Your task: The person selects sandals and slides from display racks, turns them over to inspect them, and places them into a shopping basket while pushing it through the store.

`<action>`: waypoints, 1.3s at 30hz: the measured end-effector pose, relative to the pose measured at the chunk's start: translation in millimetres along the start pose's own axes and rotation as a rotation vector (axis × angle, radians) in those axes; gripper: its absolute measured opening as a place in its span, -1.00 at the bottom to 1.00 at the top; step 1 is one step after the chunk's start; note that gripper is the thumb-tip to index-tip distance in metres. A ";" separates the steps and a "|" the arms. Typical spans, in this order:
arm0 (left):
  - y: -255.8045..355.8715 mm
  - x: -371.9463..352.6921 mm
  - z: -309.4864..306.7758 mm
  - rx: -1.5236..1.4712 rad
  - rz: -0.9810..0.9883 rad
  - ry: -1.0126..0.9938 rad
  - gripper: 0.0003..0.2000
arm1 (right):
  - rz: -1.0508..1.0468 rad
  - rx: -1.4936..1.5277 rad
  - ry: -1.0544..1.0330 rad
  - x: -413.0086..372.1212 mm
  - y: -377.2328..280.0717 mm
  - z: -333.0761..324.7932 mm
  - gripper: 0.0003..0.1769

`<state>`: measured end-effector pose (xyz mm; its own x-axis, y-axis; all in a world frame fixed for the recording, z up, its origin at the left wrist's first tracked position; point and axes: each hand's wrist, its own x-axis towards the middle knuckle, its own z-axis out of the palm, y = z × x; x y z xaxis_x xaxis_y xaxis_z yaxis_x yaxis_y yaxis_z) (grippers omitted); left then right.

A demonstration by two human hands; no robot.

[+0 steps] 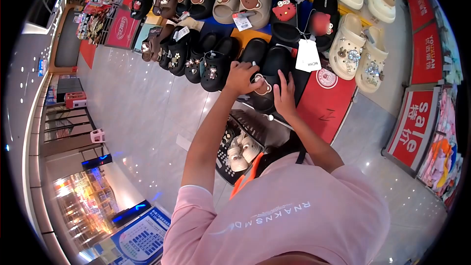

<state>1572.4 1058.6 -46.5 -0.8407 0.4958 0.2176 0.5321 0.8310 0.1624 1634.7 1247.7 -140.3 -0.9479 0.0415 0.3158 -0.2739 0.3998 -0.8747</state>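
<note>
A pair of black slides (pixel 263 100) with a brown bear charm on the strap lies at the front edge of the shoe display. My left hand (pixel 241 78) is closed on the left side of the pair, fingers bent over the strap beside the bear. Along the right side rests my right hand (pixel 285 95), its fingers stretched out and apart, touching the slide's edge. Part of the straps is hidden under my fingers. Black clogs (pixel 220 64) with charms stand just left of my left hand. A white tag (pixel 308 55) hangs from black slides with a red cat charm, behind my right hand.
Beige bear slides (pixel 256 2) and cream clogs (pixel 347 46) with charms fill the display. A red board (pixel 326 100) lies to the right. Below the display edge, pale shoes (pixel 240 152) sit on a dark rack. A red sale sign (pixel 411 126) stands across the tiled floor.
</note>
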 end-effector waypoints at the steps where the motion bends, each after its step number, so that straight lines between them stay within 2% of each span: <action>1: 0.1 -0.3 2.1 0.016 -0.004 0.026 -0.46 | -0.001 0.047 0.015 0.1 4.5 3.3 -0.45; 7: 12.5 6.6 10.6 0.056 -0.082 0.085 -0.31 | 0.001 0.072 0.016 -7.4 23.0 2.5 -0.41; 8: 10.9 8.1 10.2 0.020 -0.129 -0.009 -0.29 | -0.005 0.071 0.007 -7.8 25.0 2.0 -0.40; 11: 17.1 4.6 8.3 -0.005 -0.148 -0.064 -0.27 | -0.056 0.029 0.004 -7.2 27.9 0.2 -0.40; 12: 29.2 -0.3 3.8 0.030 -0.192 -0.055 -0.26 | -0.089 -0.107 0.009 -6.8 25.9 -2.9 -0.40; 15: 68.6 -29.5 -14.4 0.089 -0.251 0.135 -0.29 | -0.109 -0.115 -0.032 -5.1 29.2 -7.9 -0.38; 17: 94.4 -69.9 -33.9 -0.064 -0.316 0.219 -0.34 | -0.096 -0.114 -0.059 -5.7 34.9 -13.5 -0.38; 18: 100.3 -109.2 -21.2 -0.089 -0.442 0.209 -0.48 | -0.100 -0.132 -0.054 -7.5 36.8 -17.8 -0.38; 19: 109.5 -147.3 -22.8 -0.235 -0.576 0.123 -0.68 | -0.102 -0.152 -0.050 -11.9 36.7 -21.4 -0.38; 20: 111.5 -197.9 -6.6 -0.410 -0.616 0.159 -0.80 | -0.111 -0.093 -0.014 -18.2 31.0 -29.6 -0.37; 21: 121.7 -253.5 6.7 -0.452 -0.693 0.153 -0.79 | -0.108 -0.134 -0.012 -26.1 22.3 -40.7 -0.39; 22: 138.8 -301.3 11.9 -0.346 -0.720 0.225 -0.80 | -0.148 -0.167 -0.005 -36.9 13.8 -49.2 -0.41; 23: 162.7 -337.9 0.5 -0.325 -0.871 0.183 -0.79 | -0.191 -0.202 -0.006 -49.9 4.9 -56.6 -0.42; 24: 171.2 -397.2 14.4 -0.273 -0.916 0.083 -0.72 | -0.213 -0.190 -0.045 -63.6 -5.8 -61.5 -0.45; 25: 190.2 -437.3 17.2 -0.281 -0.952 0.104 -0.62 | -0.258 -0.192 -0.105 -77.3 -20.5 -64.5 -0.52; 27: 231.2 -484.5 15.9 -0.298 -1.037 0.038 -0.54 | -0.279 -0.141 -0.390 -110.5 -38.5 -57.8 -0.60; 28: 244.3 -506.4 32.6 -0.279 -1.010 0.087 -0.58 | -0.245 -0.122 -0.631 -126.5 -47.4 -46.5 -0.63; 29: 254.6 -522.8 52.9 -0.241 -1.129 -0.030 -0.63 | -0.095 -0.146 -0.919 -145.8 -57.8 -35.1 -0.59; 30: 257.5 -531.5 70.1 -0.208 -1.236 -0.154 -0.67 | -0.106 -0.207 -1.215 -168.7 -51.0 -17.5 -0.52; 31: 257.4 -536.9 87.1 -0.181 -1.332 -0.285 -0.70 | -0.201 -0.214 -1.418 -191.5 -54.1 -0.3 -0.42; 32: 254.7 -539.0 105.9 0.003 -1.370 -0.193 -0.75 | -0.352 -0.204 -1.497 -213.1 -70.2 13.7 -0.29; 33: 253.0 -532.8 101.4 0.021 -1.387 -0.113 -0.77 | -0.492 -0.224 -1.544 -238.3 -74.9 32.8 -0.23; 34: 253.9 -535.8 104.8 -0.003 -1.377 -0.061 -0.78 | -0.669 -0.248 -1.524 -256.0 -102.2 40.9 -0.22; 35: 254.4 -541.0 106.5 -0.017 -1.371 -0.013 -0.78 | -0.870 -0.197 -1.527 -280.1 -93.8 59.9 -0.27; 37: 253.3 -543.8 108.2 -0.042 -1.379 0.013 -0.82 | -0.917 -0.234 -1.704 -326.4 -84.9 86.1 -0.49; 38: 251.0 -545.8 108.2 -0.067 -1.395 -0.022 -0.85 | -0.866 -0.439 -1.746 -335.4 -101.9 93.8 -0.60; 39: 249.8 -548.7 110.8 -0.039 -1.413 0.055 -0.88 | -0.808 -0.649 -1.770 -339.8 -122.1 100.3 -0.69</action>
<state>2155.6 1022.1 -231.9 -0.6556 -0.7468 -0.1114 -0.7390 0.6043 0.2980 1973.9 1092.9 -177.7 0.1313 -0.8607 -0.4919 -0.9164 0.0838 -0.3913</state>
